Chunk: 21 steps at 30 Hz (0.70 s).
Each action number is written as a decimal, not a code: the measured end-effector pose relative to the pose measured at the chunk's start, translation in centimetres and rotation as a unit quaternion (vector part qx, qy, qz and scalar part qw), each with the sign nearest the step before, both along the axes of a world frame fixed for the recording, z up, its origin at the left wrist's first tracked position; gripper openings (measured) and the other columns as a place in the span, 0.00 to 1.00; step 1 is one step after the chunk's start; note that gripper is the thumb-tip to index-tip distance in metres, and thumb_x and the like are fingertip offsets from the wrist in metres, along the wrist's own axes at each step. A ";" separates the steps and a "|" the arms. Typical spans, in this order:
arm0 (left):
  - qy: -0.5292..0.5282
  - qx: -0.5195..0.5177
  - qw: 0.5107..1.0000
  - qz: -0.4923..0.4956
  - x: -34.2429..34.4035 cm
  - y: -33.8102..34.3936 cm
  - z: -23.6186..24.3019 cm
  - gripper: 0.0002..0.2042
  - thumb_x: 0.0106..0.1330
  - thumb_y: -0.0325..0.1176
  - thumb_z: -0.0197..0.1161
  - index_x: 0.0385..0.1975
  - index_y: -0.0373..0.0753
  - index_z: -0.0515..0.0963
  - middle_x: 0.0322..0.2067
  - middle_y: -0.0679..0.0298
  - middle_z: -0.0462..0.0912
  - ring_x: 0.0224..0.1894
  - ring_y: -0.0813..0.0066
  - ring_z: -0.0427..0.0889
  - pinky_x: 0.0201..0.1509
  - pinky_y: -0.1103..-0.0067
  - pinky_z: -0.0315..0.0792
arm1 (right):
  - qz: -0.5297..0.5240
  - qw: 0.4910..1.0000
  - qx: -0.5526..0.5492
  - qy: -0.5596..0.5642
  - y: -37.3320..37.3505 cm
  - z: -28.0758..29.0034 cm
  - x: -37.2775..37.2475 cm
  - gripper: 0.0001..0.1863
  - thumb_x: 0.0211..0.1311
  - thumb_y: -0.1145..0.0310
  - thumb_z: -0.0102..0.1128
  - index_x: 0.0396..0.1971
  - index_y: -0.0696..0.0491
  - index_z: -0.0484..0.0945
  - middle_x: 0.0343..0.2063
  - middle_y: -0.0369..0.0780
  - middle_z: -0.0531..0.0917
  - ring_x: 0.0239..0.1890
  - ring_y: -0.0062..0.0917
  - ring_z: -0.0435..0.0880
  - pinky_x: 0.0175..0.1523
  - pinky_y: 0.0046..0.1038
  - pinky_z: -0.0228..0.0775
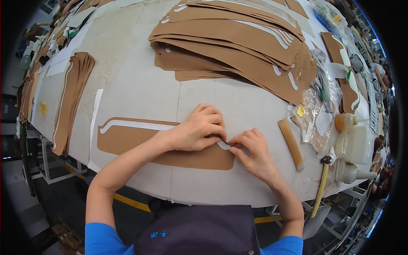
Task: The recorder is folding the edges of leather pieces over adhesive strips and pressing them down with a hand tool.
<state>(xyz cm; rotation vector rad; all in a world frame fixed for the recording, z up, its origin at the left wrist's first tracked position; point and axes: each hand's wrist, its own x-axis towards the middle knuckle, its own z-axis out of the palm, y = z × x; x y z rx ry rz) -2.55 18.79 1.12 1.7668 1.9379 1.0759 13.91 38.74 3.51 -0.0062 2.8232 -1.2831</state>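
Observation:
A long brown cut piece [131,141] lies flat before me, with a white curved strip [144,125] along its upper edge. My left hand [199,127] rests over the piece's right half, its fingers pinched on the upper edge beside the curved end of the strip. Just to the right, my right hand [250,151] grips that same edge between thumb and fingertips, where it is slightly lifted.
Brown piece stacks [225,34] fill the back, with another stack [68,106] at left. A tan bar [291,144], plastic bags [308,119], plastic bottles [355,144] and a yellow-handled tool [321,187] lie at right on the pale table [127,59].

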 end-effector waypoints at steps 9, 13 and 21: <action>-0.007 0.020 0.999 -0.035 -0.6 1.1 -1.1 0.04 0.63 0.34 0.74 0.35 0.47 0.86 0.40 0.72 0.79 0.57 0.66 0.75 0.71 0.65 0.60 | -0.028 0.996 0.041 0.080 -1.3 -1.1 -0.4 0.05 0.60 0.75 0.69 0.36 0.51 0.84 0.34 0.33 0.80 0.42 0.30 0.75 0.49 0.35 0.61; -0.002 0.029 0.998 -0.051 -1.3 1.0 -1.4 0.04 0.63 0.34 0.74 0.34 0.47 0.85 0.40 0.72 0.79 0.58 0.67 0.75 0.72 0.65 0.60 | -0.037 0.993 0.045 0.100 -1.4 -1.9 -0.6 0.05 0.59 0.76 0.71 0.34 0.51 0.84 0.34 0.33 0.80 0.42 0.30 0.74 0.49 0.34 0.60; -0.039 0.027 0.996 -0.074 -2.1 1.0 -1.6 0.02 0.64 0.32 0.73 0.33 0.48 0.87 0.38 0.72 0.80 0.59 0.67 0.76 0.72 0.64 0.59 | -0.027 0.991 0.018 0.130 -0.8 -2.8 -0.4 0.06 0.58 0.77 0.71 0.33 0.51 0.86 0.34 0.32 0.81 0.41 0.29 0.74 0.47 0.33 0.58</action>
